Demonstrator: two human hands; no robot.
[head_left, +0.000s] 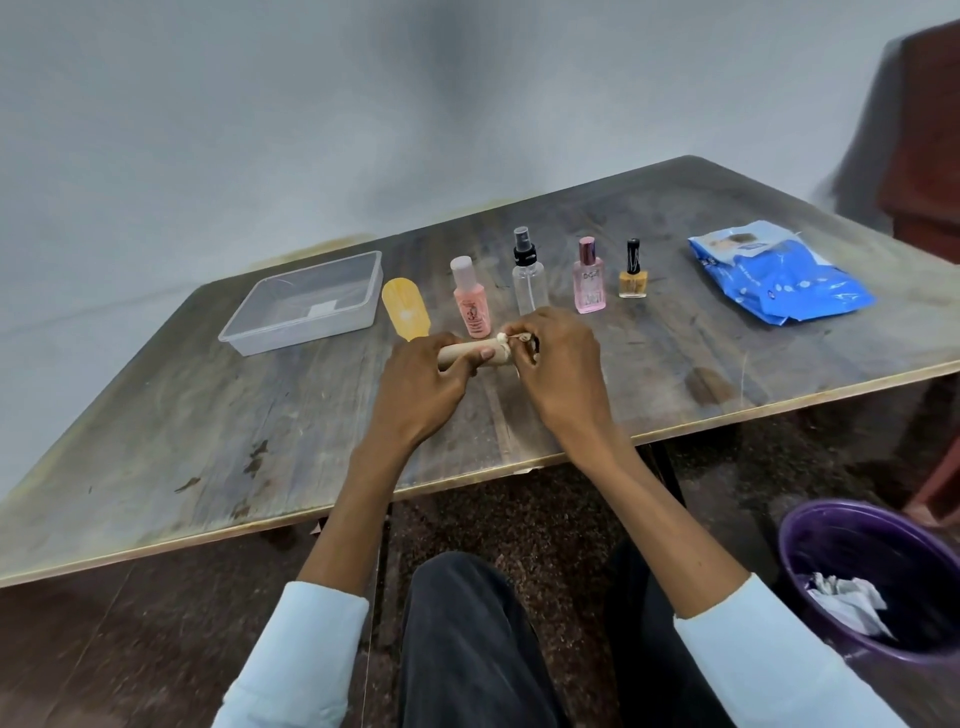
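My left hand (423, 382) grips a beige tube (460, 353) that lies sideways just above the wooden table (208, 426). My right hand (558, 364) pinches a small white wad (505, 339) against the tube's right end, fingers curled round it. The tube's tip is hidden under my right fingers. Behind my hands stand a pink bottle (470, 306), a clear spray bottle (529, 273), a pink perfume bottle (588, 278) and a yellow nail polish bottle (632, 273) in a row.
A clear plastic box (306, 301) sits at the back left, with a yellow flat paddle-shaped item (404, 307) beside it. A blue wipes packet (779, 273) lies at the back right. A purple bin (878, 577) with crumpled paper stands on the floor at my right.
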